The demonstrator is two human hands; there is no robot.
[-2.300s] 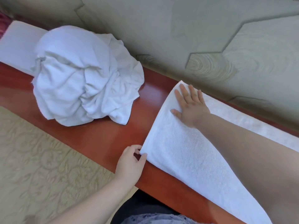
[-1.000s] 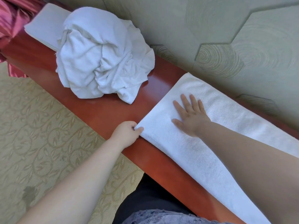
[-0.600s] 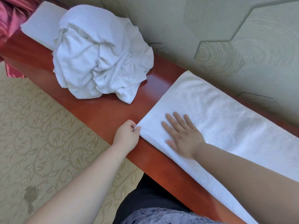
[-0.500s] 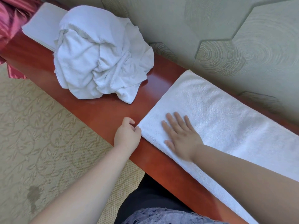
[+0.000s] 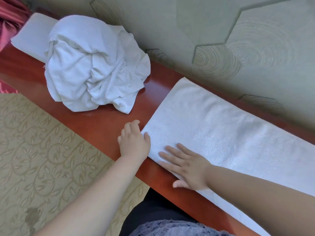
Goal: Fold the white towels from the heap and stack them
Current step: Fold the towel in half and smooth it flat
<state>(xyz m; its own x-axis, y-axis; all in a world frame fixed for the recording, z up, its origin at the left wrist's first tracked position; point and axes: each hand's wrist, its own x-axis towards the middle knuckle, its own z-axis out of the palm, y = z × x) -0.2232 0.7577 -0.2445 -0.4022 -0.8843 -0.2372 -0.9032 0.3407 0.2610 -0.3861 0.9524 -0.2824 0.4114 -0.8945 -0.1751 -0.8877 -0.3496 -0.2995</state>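
Observation:
A long white towel (image 5: 221,130), folded into a strip, lies flat along the red wooden ledge (image 5: 95,126). My right hand (image 5: 185,167) presses flat on its near edge with fingers spread and the thumb over the wood. My left hand (image 5: 134,142) sits at the towel's near left corner. Its thumb touches the cloth and its fingers lie loosely over the wood beside it. A crumpled heap of white towels (image 5: 95,65) rests further left on the ledge. Behind the heap, a flat folded white towel (image 5: 32,36) is partly hidden.
A green wall with hexagon panels (image 5: 221,40) runs right behind the ledge. Red fabric (image 5: 8,23) hangs at the far left end. Patterned beige carpet (image 5: 42,150) lies below the ledge's front edge, and my dark clothing shows at the bottom.
My right hand has slid across the towel from its middle to the near edge. My left hand has let go of the corner it pinched and now lies loosely there.

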